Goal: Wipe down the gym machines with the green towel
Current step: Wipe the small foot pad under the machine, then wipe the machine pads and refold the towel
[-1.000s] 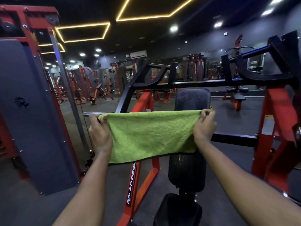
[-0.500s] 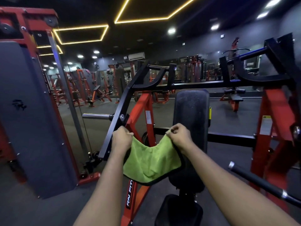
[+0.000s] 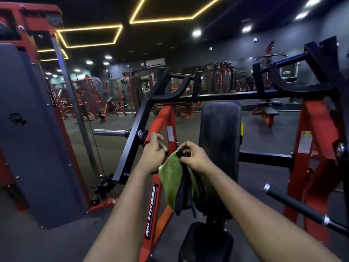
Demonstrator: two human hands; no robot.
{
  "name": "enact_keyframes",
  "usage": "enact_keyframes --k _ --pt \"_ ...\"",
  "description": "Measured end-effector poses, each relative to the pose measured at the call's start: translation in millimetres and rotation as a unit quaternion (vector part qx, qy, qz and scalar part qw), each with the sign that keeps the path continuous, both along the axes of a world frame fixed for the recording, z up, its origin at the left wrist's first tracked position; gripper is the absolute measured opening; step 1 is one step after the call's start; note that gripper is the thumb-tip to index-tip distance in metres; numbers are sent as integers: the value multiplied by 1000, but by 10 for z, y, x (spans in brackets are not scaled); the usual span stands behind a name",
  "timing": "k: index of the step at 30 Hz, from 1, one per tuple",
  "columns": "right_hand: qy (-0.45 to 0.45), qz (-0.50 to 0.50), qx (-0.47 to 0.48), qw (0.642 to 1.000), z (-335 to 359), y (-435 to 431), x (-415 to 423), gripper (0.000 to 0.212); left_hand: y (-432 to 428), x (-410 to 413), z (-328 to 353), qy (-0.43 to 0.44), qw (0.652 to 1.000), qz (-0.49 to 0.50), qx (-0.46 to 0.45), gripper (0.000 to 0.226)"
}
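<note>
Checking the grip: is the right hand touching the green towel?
Touching. The head view shows the right hand pinching the top of the folded green towel, which hangs below it.

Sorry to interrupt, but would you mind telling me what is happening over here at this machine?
A person stands facing a red and black weight machine with a green towel held up in front of it. The right hand pinches the bunched top of the towel, which hangs folded in front of the black back pad. The left hand is close beside the towel's upper edge; whether it grips the towel is unclear. No wiping is under way at this moment.
</note>
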State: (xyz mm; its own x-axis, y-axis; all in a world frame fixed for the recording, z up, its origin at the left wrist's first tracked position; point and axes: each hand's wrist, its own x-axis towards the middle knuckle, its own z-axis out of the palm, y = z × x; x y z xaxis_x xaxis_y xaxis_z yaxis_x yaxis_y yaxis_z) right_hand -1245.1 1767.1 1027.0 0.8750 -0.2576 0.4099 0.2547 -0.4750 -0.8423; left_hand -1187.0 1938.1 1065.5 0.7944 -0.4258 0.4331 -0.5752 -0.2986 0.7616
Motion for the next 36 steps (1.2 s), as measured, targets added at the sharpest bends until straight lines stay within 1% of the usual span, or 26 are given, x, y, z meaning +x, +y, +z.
enact_keyframes --k 1,2,4,6,7,8,9,10,12,13,14,15,17,18,20,22,23,24,25,27,28,30,31,32,34,36 --pt "-5 2 5 1000 12 -44 -7 28 28 97 -37 -14 1000 17 13 38" --pt "-13 4 12 1000 21 -98 2 28 59 172 -74 -11 999 7 47 43" --pt "-33 13 19 999 61 -217 19 33 90 330 -200 50 986 -56 148 49" --pt "-50 12 32 998 89 -350 73 38 93 498 -355 109 966 -93 216 46" --pt "-50 3 44 998 96 -423 104 40 76 570 -417 120 963 -98 222 39" --pt "-44 -17 56 997 84 -512 152 41 45 610 -440 115 963 -97 225 27" --pt "-39 -39 66 996 61 -610 212 43 -9 672 -449 87 968 -91 218 15" --pt "-30 -67 67 995 19 -721 287 43 -77 724 -437 32 976 -65 207 8" --pt "8 -99 61 993 -52 -963 478 36 -260 851 -356 -95 986 12 136 7" --pt "35 -96 55 993 -77 -1067 560 31 -352 900 -289 -130 987 31 93 8" --pt "68 -82 37 994 -101 -1174 650 27 -457 954 -217 -146 986 33 76 8" --pt "100 -62 6 993 -117 -1281 741 22 -579 1025 -144 -156 984 27 83 7" --pt "145 -26 -66 987 -132 -1498 943 18 -840 1256 -36 -166 978 -2 124 6" --pt "155 -13 -84 984 -146 -1593 1038 18 -958 1364 -3 -163 977 -23 135 7" --pt "146 27 -72 986 -130 -1737 1223 20 -1194 1558 83 -155 976 -58 143 8" --pt "114 63 -35 991 -90 -1846 1430 32 -1471 1774 157 -158 974 -91 138 9" --pt "98 65 -26 993 -47 -1924 1563 35 -1641 1889 207 -166 972 -101 129 10" --pt "79 51 -36 995 -9 -1973 1661 31 -1763 1986 239 -170 973 -106 116 13" --pt "55 24 -53 997 38 -2034 1763 22 -1879 2092 272 -171 975 -102 98 17" --pt "7 -36 -77 996 115 -2223 2010 8 -2105 2380 294 -149 983 -81 74 33" --pt "-8 -54 -78 995 152 -2278 2056 6 -2136 2483 279 -116 986 -83 82 42" --pt "-26 -76 -67 994 224 -2427 2189 5 -2238 2758 198 -39 981 -134 133 51" --pt "-24 -83 -66 994 231 -2503 2271 5 -2299 2902 123 -22 973 -165 161 51" --pt "-13 -87 -69 994 239 -2546 2307 4 -2336 2990 55 -26 967 -178 177 51" --pt "11 -99 -85 991 236 -2688 2467 4 -2485 3219 -44 -52 969 -166 176 48" --pt "32 -127 -110 985 224 -2811 2586 6 -2641 3377 -55 -88 975 -132 158 35"
